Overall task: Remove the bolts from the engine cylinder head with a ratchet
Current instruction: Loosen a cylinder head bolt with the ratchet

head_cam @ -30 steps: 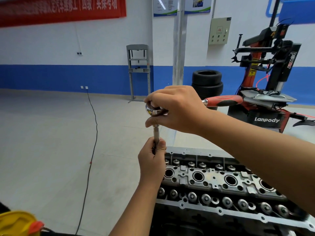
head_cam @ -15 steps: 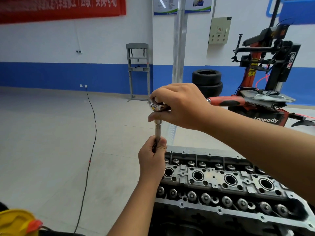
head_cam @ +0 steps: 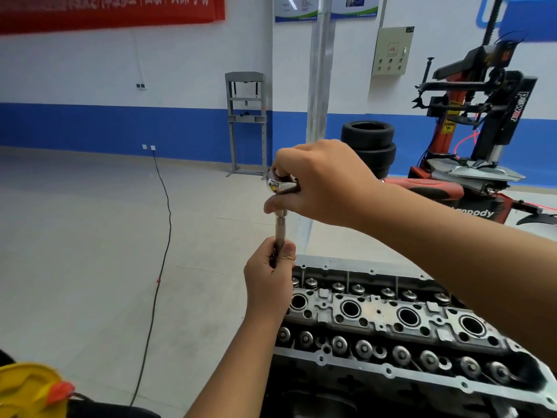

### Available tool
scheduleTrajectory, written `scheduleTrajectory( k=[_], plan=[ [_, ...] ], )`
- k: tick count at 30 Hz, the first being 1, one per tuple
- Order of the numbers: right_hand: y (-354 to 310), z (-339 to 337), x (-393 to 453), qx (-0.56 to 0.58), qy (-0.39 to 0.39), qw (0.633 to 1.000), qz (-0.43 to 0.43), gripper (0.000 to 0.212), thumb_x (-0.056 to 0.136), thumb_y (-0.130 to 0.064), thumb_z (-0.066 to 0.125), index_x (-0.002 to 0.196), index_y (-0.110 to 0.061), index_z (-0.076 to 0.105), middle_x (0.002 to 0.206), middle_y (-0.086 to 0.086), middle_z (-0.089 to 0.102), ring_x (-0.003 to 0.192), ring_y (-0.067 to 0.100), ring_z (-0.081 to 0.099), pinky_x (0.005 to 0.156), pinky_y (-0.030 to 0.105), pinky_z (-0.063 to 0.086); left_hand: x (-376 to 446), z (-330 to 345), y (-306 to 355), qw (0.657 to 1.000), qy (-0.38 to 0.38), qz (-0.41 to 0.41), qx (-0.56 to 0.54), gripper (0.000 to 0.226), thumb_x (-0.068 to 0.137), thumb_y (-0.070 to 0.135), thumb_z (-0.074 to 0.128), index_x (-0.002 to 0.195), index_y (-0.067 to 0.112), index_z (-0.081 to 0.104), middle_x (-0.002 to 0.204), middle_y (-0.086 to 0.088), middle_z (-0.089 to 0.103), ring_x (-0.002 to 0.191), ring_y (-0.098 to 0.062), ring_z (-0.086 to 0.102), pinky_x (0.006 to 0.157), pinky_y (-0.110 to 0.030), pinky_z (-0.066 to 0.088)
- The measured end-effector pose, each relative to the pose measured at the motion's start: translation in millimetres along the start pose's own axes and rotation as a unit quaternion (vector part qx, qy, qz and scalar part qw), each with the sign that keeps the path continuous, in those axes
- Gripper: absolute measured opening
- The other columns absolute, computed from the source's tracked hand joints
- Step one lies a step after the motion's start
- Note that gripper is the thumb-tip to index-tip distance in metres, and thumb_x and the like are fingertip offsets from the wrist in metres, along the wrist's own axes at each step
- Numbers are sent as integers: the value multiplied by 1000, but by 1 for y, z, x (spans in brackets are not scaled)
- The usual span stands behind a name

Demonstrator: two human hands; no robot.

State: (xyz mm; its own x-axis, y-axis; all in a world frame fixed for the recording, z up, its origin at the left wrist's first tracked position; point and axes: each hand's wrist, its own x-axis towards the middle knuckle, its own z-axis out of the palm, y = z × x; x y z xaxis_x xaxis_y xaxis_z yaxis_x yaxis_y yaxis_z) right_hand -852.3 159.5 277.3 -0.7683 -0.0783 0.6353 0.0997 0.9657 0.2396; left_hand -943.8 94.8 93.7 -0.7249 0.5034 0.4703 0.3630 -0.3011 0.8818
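Note:
The grey engine cylinder head (head_cam: 391,324) lies at lower right, with rows of valve springs and round bores on top. Above its left end a ratchet stands upright: its chrome head (head_cam: 278,185) is gripped by my right hand (head_cam: 322,182), and its red and black handle (head_cam: 434,190) points right behind my wrist. Below the ratchet head hangs a steel extension bar (head_cam: 280,229). My left hand (head_cam: 268,277) is wrapped round the bar's lower part and hides its tip, so no bolt shows there.
A red and black tyre changer (head_cam: 482,140) stands at right behind the engine, with stacked tyres (head_cam: 369,146) beside it. A grey shop press (head_cam: 247,122) is by the far wall. A black cable (head_cam: 159,245) runs over the floor at left. A yellow object (head_cam: 27,390) sits bottom left.
The ratchet head and my right hand have shifted slightly right. My left hand keeps its hold on the extension bar in about the same place.

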Motion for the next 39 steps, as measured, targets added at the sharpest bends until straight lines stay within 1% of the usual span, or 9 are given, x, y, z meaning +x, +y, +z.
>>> scheduleTrajectory(
  k=[6,14,18,23,26,29,34,37,39],
  plan=[
    [5,-8,6,49,-54,997,7,48,77,-51,86,96,-9,71,80,3,68,71,26,58,69,46,52,0,-1,-2,1000,-1,-6,4,22,103,43,60,84,32,64,78,-6,67,77,-28,63,69,-42,57],
    [19,-17,7,104,-96,989,-35,35,80,-21,90,106,-4,74,96,5,75,84,24,67,78,41,54,1,0,-1,1000,-5,-12,-4,25,101,51,59,84,33,65,79,-6,68,78,-30,64,68,-41,57],
    [27,-22,5,106,-135,985,-17,41,75,-6,89,113,-7,72,105,4,74,83,15,63,80,34,54,1,0,-1,1000,-10,-22,-7,19,101,47,60,86,37,67,79,-3,69,80,-29,65,71,-42,59],
    [31,-25,-1,192,-163,966,65,41,76,-5,90,110,-14,70,85,-27,71,64,-3,64,59,13,49,1,0,0,1000,-17,-22,-14,20,102,44,60,86,36,67,80,-5,67,80,-31,63,69,-43,57],
    [33,-30,3,226,-189,951,90,38,79,-10,89,95,-33,64,110,-7,72,51,8,66,46,15,48,0,0,3,999,-19,-23,-24,22,96,54,58,86,36,67,79,-3,68,75,-25,63,64,-30,55],
    [32,-31,8,220,-205,949,98,39,80,-16,89,91,-40,61,110,-2,73,48,10,64,45,20,52,0,0,1,999,-19,-17,-28,21,97,51,59,87,34,67,80,-6,67,74,-26,61,63,-26,53],
    [31,-34,16,204,-222,949,89,39,77,-14,91,90,-40,64,90,-30,69,72,-20,60,60,-1,41,1,0,-2,999,-21,-17,-28,19,102,43,60,87,35,67,79,-5,67,73,-26,61,67,-35,55],
    [36,-34,19,212,-230,946,88,42,79,-4,87,101,-36,70,89,-46,64,79,-23,59,68,-2,41,1,-1,-2,999,-26,-21,-31,20,96,55,59,88,38,67,77,6,70,71,-10,63,68,-29,56],
    [39,-32,20,221,-223,945,89,43,80,3,84,106,-30,74,85,-47,64,78,-21,61,69,0,43,2,-1,-3,999,-27,-23,-35,22,92,59,58,89,39,68,79,8,71,73,-9,65,71,-32,59]
  ],
)
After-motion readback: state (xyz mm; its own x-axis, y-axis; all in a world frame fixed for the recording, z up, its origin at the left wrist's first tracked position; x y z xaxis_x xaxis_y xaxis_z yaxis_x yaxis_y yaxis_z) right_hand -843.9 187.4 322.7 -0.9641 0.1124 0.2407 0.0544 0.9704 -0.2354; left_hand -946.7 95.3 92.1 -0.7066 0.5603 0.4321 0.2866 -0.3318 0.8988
